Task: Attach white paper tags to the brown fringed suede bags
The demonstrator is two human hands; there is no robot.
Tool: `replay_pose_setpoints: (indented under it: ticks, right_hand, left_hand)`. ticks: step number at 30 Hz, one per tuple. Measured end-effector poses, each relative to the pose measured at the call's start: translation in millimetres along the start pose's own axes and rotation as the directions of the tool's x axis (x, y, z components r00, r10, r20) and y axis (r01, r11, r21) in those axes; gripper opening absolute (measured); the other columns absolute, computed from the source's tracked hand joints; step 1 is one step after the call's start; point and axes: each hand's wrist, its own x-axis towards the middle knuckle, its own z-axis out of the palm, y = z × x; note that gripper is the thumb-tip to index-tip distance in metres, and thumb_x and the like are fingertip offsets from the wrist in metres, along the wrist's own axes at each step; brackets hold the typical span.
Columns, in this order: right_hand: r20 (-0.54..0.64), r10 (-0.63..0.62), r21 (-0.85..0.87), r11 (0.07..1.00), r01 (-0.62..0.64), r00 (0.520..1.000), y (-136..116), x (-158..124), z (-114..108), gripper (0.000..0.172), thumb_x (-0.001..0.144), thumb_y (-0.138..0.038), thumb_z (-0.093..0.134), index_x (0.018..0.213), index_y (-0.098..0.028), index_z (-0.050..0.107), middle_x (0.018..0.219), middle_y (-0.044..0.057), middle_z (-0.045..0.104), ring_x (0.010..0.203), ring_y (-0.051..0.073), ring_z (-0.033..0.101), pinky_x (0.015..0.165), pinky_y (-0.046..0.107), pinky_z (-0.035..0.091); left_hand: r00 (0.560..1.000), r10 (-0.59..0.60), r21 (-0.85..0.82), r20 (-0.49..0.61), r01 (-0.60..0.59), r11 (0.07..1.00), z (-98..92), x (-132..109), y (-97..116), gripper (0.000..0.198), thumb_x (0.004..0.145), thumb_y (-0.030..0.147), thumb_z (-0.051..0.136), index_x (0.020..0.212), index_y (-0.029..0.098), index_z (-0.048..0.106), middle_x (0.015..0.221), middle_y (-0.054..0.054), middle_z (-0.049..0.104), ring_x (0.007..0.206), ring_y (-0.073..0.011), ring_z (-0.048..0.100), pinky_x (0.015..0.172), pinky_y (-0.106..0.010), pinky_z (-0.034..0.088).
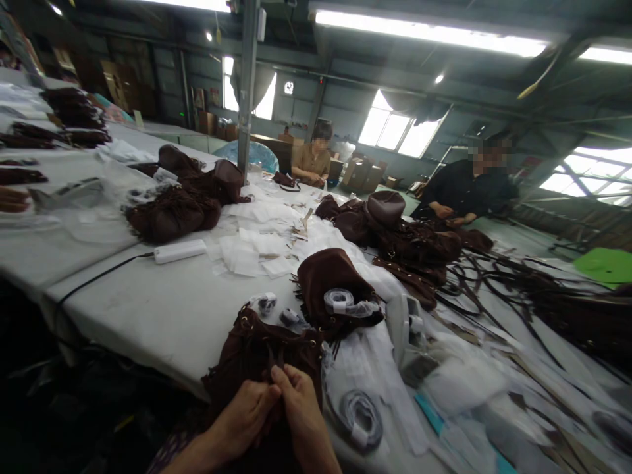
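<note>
A dark brown fringed suede bag [257, 359] lies at the near edge of the white table [162, 309]. My left hand [244, 418] and my right hand [299, 411] meet on its front, both pinched on the bag's thin drawstring. A second brown bag [330, 280] stands just beyond, with a wrapped grey roll [340, 301] resting on it. Another wrapped roll [363, 418] lies to the right of my right hand.
Piles of brown bags [172, 204] [395, 230] and white paper sheets [257, 247] cover the table. Long brown straps [518, 289] spread at the right. A white power strip [180, 251] lies left of centre. Two other people [313, 158] [467, 187] work across the table.
</note>
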Motion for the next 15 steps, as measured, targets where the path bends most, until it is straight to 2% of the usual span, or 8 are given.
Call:
replay_pose_setpoints:
  ticks: [4,6,8,10,12,13,14,15]
  right_hand:
    - [-0.098,-0.109,-0.059,0.993,0.104,0.989,-6.3,4.7,4.7,0.038,0.077,-0.053,0.063,0.072,-0.015,0.062,0.063,0.0,0.059,0.06,0.012,0.053,0.057,0.021,0.043]
    - [-0.131,-0.129,-0.104,0.988,0.116,0.983,-3.6,10.8,6.9,0.041,0.078,-0.055,0.06,0.08,-0.015,0.064,0.07,0.003,0.064,0.063,0.015,0.057,0.058,0.023,0.046]
    - [-0.161,-0.155,-0.13,0.982,0.135,0.975,7.8,21.3,9.1,0.046,0.078,-0.06,0.057,0.083,-0.016,0.065,0.068,0.004,0.065,0.058,0.016,0.058,0.053,0.024,0.046]
    - [-0.221,-0.207,-0.166,0.971,0.172,0.953,26.8,34.2,11.5,0.05,0.077,-0.066,0.054,0.082,-0.017,0.065,0.061,0.003,0.063,0.049,0.015,0.056,0.045,0.024,0.044]
    - [-0.295,-0.261,-0.227,0.954,0.198,0.919,48.8,46.0,14.1,0.053,0.076,-0.069,0.051,0.082,-0.018,0.065,0.055,0.001,0.061,0.042,0.015,0.054,0.041,0.024,0.042]
    - [-0.337,-0.28,-0.258,0.946,0.198,0.899,59.0,50.4,15.8,0.056,0.076,-0.071,0.049,0.084,-0.018,0.065,0.052,0.001,0.06,0.04,0.015,0.054,0.04,0.023,0.041]
    - [-0.379,-0.297,-0.287,0.938,0.194,0.877,67.7,53.5,17.7,0.058,0.075,-0.072,0.048,0.085,-0.018,0.066,0.05,0.0,0.059,0.039,0.015,0.054,0.04,0.023,0.041]
    - [-0.42,-0.311,-0.309,0.932,0.188,0.852,74.4,55.5,20.0,0.059,0.075,-0.073,0.047,0.086,-0.018,0.066,0.048,0.0,0.059,0.037,0.014,0.054,0.04,0.023,0.041]
  left_hand:
    - [0.985,-0.069,-0.152,-0.157,0.045,0.987,-21.5,16.6,7.2,0.059,0.081,0.071,0.036,0.08,0.017,0.058,0.054,0.001,0.057,0.033,-0.0113,0.052,0.028,-0.017,0.028]
    - [0.978,-0.102,-0.207,-0.181,0.063,0.976,-28.2,28.2,9.9,0.056,0.08,0.071,0.04,0.089,0.018,0.056,0.061,0.001,0.06,0.034,-0.012,0.054,0.026,-0.017,0.029]
    - [0.986,-0.109,-0.175,-0.128,0.086,0.981,-34.5,40.7,13.8,0.054,0.08,0.07,0.041,0.082,0.018,0.054,0.057,0.001,0.059,0.03,-0.0108,0.05,0.024,-0.017,0.027]
    - [0.994,-0.083,-0.074,-0.068,0.078,0.994,-45.2,54.8,21.7,0.052,0.082,0.067,0.041,0.069,0.017,0.053,0.047,0.002,0.054,0.025,-0.0086,0.043,0.025,-0.017,0.023]
    - [0.992,0.004,0.043,-0.126,0.001,0.999,-63.1,74.3,33.8,0.049,0.084,0.061,0.045,0.062,0.017,0.051,0.043,0.003,0.051,0.028,-0.008,0.043,0.029,-0.017,0.026]
    - [0.973,0.078,0.109,-0.216,-0.056,0.992,-74.6,87.4,40.4,0.046,0.084,0.058,0.048,0.063,0.017,0.053,0.046,0.003,0.053,0.032,-0.0088,0.047,0.032,-0.018,0.031]
    - [0.93,0.159,0.187,-0.333,-0.1,0.977,-87.1,103.0,46.6,0.042,0.084,0.055,0.051,0.066,0.018,0.054,0.05,0.002,0.056,0.039,-0.0106,0.052,0.038,-0.019,0.038]
    - [0.863,0.248,0.278,-0.439,-0.132,0.952,-99.9,121.0,51.6,0.036,0.083,0.053,0.054,0.074,0.018,0.057,0.057,0.001,0.059,0.049,-0.0133,0.058,0.045,-0.021,0.044]
